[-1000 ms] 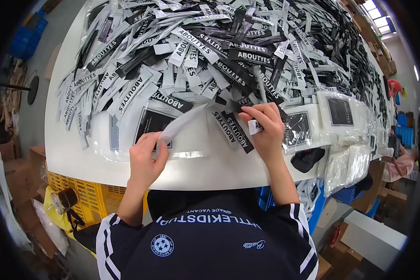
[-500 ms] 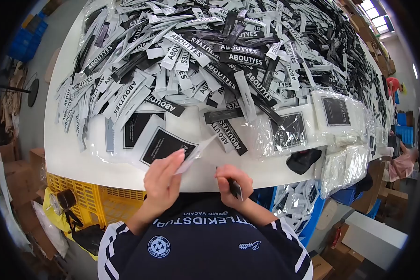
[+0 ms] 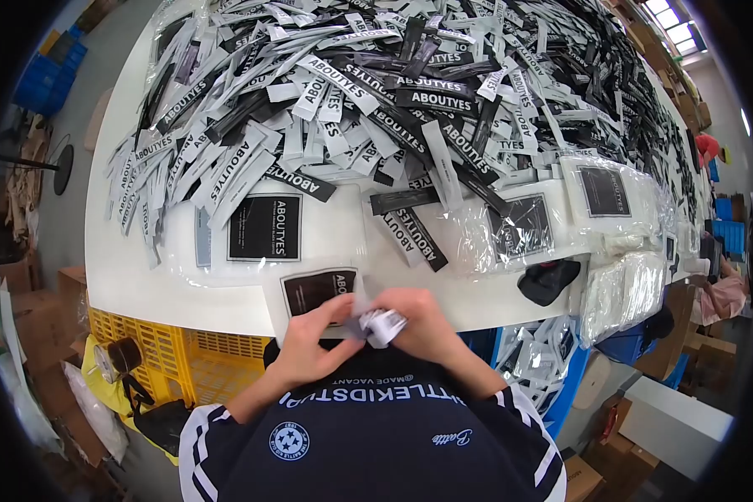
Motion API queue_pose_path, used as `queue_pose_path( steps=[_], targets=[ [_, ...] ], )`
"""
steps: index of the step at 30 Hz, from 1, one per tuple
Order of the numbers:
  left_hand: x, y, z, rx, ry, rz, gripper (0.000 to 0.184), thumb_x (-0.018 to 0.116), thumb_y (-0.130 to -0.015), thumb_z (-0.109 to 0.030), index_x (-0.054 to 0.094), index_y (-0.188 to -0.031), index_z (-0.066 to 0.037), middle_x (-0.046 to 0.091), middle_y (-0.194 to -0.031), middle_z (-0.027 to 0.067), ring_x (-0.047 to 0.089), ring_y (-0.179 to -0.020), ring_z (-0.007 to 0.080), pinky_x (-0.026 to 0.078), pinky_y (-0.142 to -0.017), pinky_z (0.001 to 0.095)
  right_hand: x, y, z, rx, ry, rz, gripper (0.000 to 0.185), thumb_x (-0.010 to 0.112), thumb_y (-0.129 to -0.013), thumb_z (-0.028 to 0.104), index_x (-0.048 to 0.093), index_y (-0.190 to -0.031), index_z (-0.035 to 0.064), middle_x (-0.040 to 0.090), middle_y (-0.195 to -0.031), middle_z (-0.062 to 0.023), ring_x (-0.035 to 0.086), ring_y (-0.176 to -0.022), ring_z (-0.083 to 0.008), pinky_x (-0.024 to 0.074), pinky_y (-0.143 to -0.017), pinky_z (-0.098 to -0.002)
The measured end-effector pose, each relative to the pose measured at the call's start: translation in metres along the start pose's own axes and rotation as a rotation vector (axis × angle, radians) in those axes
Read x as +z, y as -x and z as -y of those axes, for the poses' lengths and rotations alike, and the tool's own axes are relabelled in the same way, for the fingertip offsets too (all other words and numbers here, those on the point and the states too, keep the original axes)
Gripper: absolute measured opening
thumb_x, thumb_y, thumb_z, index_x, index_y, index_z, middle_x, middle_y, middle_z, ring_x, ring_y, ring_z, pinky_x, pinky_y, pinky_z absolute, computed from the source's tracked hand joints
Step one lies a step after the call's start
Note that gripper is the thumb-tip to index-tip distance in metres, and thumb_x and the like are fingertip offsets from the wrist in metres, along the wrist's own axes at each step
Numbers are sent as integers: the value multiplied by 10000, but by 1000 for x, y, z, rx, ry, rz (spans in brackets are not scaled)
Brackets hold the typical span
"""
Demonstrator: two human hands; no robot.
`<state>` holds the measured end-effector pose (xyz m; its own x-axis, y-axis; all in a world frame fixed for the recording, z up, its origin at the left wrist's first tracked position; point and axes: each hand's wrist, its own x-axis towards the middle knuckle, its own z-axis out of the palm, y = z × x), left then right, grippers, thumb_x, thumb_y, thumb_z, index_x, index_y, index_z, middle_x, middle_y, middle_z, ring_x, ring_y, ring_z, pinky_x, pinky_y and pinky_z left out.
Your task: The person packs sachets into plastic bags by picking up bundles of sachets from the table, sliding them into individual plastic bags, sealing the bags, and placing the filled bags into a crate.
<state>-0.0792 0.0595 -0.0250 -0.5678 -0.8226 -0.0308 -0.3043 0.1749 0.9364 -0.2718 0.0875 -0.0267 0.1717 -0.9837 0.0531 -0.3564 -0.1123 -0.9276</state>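
Note:
Close to my chest, at the table's near edge, my left hand (image 3: 314,341) is closed on a frosted pouch with a black printed label (image 3: 309,291). My right hand (image 3: 424,328) grips a small bundle of stick packets (image 3: 383,327), whose white ends point toward me. The bundle is at the side of the pouch, between both hands; whether it is inside the pouch's mouth is hard to see. Beyond them, another black-labelled pouch (image 3: 264,227) lies flat. A few loose stick packets (image 3: 416,238) lie just past my right hand.
A large heap of black and white stick packets (image 3: 335,109) covers the far table (image 3: 142,289). Clear-wrapped pouch stacks (image 3: 514,230) and a black crumpled item (image 3: 549,282) sit at right. Below the edge are a yellow crate (image 3: 155,347) and a blue bin of filled bags (image 3: 535,360).
My right hand has moved left to meet the pouch, bringing the packets with it. The pouch has come down toward my body and turned more upright.

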Motion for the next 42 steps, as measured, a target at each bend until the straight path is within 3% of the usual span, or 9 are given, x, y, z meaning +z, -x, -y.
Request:
queue_pose_path(
  steps=[9, 11, 14, 23, 25, 29, 34, 38, 42],
  targets=[
    [15, -19, -16, -156, 265, -250, 241, 605, -756, 12, 568, -994, 19, 647, -784, 126, 652, -702, 174, 491, -612, 281, 12, -11, 22, -27, 185, -240, 504, 677, -609, -50, 526, -1085, 12, 581, -974, -155, 591, -890, -333, 482, -802, -365],
    [12, -21, -14, -24, 33, -132, 268, 678, -702, -25, 581, -947, 20, 577, -873, 141, 601, -735, 347, 490, -620, 362, 15, -9, 21, -107, 260, -112, 592, 648, -624, -59, 473, -1188, -19, 575, -1087, -191, 579, -935, -350, 475, -847, -379],
    [9, -24, -13, 56, -128, -101, 280, 696, -669, -53, 594, -923, 11, 561, -906, 145, 574, -839, 344, 478, -685, 402, 9, -13, 8, -236, 258, -80, 594, 609, -625, -64, 481, -1205, -43, 582, -1145, -196, 599, -856, -343, 495, -764, -393],
    [-8, -17, -23, 445, -413, -434, 485, 747, -569, -105, 530, -1002, -75, 502, -1144, 155, 502, -1075, 343, 388, -923, 475, -13, -7, 19, -77, -100, -165, 326, 667, -699, -19, 573, -1011, -8, 597, -849, -82, 595, -712, -153, 455, -603, -251],
    [-8, -14, -13, 629, -409, -85, 719, 796, -543, -219, 465, -1168, -90, 452, -1203, 147, 472, -1086, 351, 327, -975, 516, -7, 4, 16, 127, -449, -30, 311, 669, -697, -24, 567, -986, 34, 573, -735, -40, 565, -658, -120, 423, -577, -241],
    [29, -25, -12, 462, -327, -148, 812, 806, -569, -258, 444, -1271, -69, 459, -1184, 130, 474, -1064, 323, 362, -900, 480, -3, 9, 16, 388, -812, -309, 176, 635, -781, 16, 542, -930, 23, 506, -604, 28, 473, -590, -49, 390, -560, -221],
    [24, -34, -9, 386, -357, -135, 871, 808, -583, -233, 393, -1337, -95, 421, -1227, 139, 450, -1069, 320, 359, -867, 455, -38, 8, -5, -99, 30, -329, 268, 570, -857, 44, 545, -1118, -16, 601, -1093, -154, 597, -992, -236, 444, -853, -297],
    [25, -36, -10, 329, -377, -84, 875, 805, -584, -223, 389, -1349, -132, 416, -1238, 143, 439, -1091, 329, 350, -881, 454, -51, 16, 7, 197, -123, -256, 209, 439, -961, 102, 517, -1119, -11, 549, -1233, -224, 567, -1120, -322, 432, -950, -377],
    [26, -39, -14, 290, -328, -22, 876, 804, -589, -224, 381, -1353, -153, 407, -1257, 151, 430, -1109, 335, 342, -895, 459, -44, 12, 9, -316, -848, -657, 213, 373, -1006, 216, 447, -1041, 18, 497, -1215, -331, 528, -1144, -376, 394, -1005, -508]
  ],
)
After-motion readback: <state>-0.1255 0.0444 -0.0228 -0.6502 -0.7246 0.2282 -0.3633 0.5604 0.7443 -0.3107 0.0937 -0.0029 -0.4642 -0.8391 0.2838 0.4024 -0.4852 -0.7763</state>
